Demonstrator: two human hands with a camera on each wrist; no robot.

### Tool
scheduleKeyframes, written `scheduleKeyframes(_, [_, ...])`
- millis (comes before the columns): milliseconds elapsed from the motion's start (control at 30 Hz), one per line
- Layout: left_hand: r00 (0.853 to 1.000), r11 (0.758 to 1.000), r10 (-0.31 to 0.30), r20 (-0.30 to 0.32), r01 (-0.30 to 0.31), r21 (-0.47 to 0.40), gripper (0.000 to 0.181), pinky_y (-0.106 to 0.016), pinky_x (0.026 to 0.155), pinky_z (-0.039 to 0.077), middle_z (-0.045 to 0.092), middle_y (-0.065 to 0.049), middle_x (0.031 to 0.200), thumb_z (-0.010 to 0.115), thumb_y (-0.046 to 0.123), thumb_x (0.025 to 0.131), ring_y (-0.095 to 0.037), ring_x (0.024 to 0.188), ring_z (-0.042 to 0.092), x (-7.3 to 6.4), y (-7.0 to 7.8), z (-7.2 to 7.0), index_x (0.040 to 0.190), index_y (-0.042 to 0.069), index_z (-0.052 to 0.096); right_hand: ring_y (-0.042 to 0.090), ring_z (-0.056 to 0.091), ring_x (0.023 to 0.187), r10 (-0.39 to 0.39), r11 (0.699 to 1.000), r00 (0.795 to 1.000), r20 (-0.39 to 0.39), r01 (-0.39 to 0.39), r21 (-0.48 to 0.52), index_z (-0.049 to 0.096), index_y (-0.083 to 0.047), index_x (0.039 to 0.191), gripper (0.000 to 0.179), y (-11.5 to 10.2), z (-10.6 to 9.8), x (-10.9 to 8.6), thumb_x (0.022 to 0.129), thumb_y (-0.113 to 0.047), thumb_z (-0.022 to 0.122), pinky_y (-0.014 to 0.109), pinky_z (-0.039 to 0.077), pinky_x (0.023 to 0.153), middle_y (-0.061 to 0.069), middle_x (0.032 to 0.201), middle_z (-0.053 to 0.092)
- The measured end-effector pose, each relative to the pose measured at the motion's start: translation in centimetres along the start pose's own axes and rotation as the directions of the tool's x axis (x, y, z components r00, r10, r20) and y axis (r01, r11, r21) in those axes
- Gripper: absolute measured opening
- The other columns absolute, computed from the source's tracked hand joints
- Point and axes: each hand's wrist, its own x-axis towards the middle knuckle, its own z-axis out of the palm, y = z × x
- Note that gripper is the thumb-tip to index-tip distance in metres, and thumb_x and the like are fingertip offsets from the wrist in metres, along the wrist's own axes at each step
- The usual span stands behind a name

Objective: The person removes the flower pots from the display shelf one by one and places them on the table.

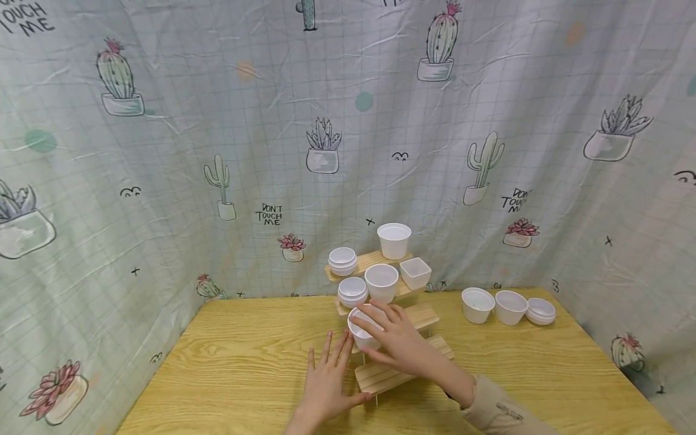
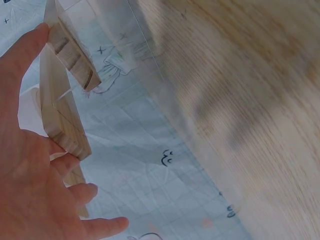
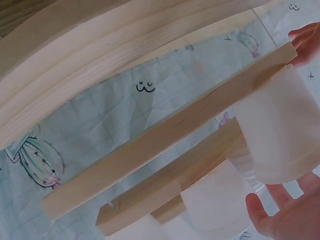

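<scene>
A small tiered wooden stand (image 1: 383, 376) carries several white plastic cups. My right hand (image 1: 405, 344) is over the white cup (image 1: 365, 338) on a middle step, its fingers extended across the rim. In the right wrist view this cup (image 3: 280, 130) stands with its base against the step, and the right hand's fingertips (image 3: 254, 202) are at the rim. To the left of the stand, my left hand (image 1: 326, 383) spreads its fingers; in the left wrist view one fingertip (image 2: 41, 32) touches the end of a wooden step (image 2: 75, 60).
Higher steps bear a tall cup (image 1: 394, 241), a square cup (image 1: 415, 273), another round cup (image 1: 382, 283) and two ridged cups (image 1: 342, 261). Three more white containers (image 1: 511, 307) stand at the table's back right. A cactus-print curtain (image 1: 348, 199) surrounds the wooden table (image 1: 217, 374).
</scene>
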Motion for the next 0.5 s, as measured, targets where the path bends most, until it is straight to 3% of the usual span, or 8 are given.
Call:
scheduleKeyframes(133, [1.0, 1.0, 0.001, 0.006, -0.001, 0.005, 0.106, -0.067, 0.097, 0.024, 0.022, -0.004, 0.149, 0.056, 0.072, 0.063, -0.035, 0.136, 0.017, 0.02, -0.04, 0.03, 0.143, 0.014, 0.02, 0.031, 0.041, 0.122, -0.01, 1.0, 1.0, 0.011, 0.01, 0.003, 0.044, -0.024, 0.132, 0.058, -0.15, 0.2, 0.29, 0.079, -0.039, 0.062, 0.047, 0.038, 0.091, 0.004, 0.139, 0.041])
scheduleKeyframes(333, [1.0, 1.0, -0.001, 0.011, 0.001, 0.001, 0.105, -0.067, 0.097, 0.025, 0.022, -0.003, 0.149, 0.057, 0.072, 0.063, -0.034, 0.136, 0.019, 0.0, -0.05, -0.01, 0.142, 0.014, 0.021, 0.032, 0.04, 0.121, -0.026, 1.0, 0.999, 0.021, 0.026, -0.008, 0.047, -0.028, 0.128, 0.048, -0.24, 0.53, 0.43, 0.084, -0.046, 0.051, 0.048, 0.039, 0.09, 0.004, 0.138, 0.041])
scheduleKeyframes(500, [1.0, 1.0, 0.0, 0.008, 0.0, -0.002, 0.104, -0.067, 0.097, 0.025, 0.019, -0.002, 0.15, 0.057, 0.072, 0.063, -0.035, 0.136, 0.019, -0.02, -0.09, -0.05, 0.142, 0.014, 0.022, 0.034, 0.039, 0.121, -0.032, 0.999, 0.999, 0.027, 0.033, -0.035, 0.047, -0.029, 0.128, 0.051, -0.2, 0.82, 0.33, 0.08, -0.045, 0.057, 0.049, 0.039, 0.09, 0.004, 0.139, 0.04])
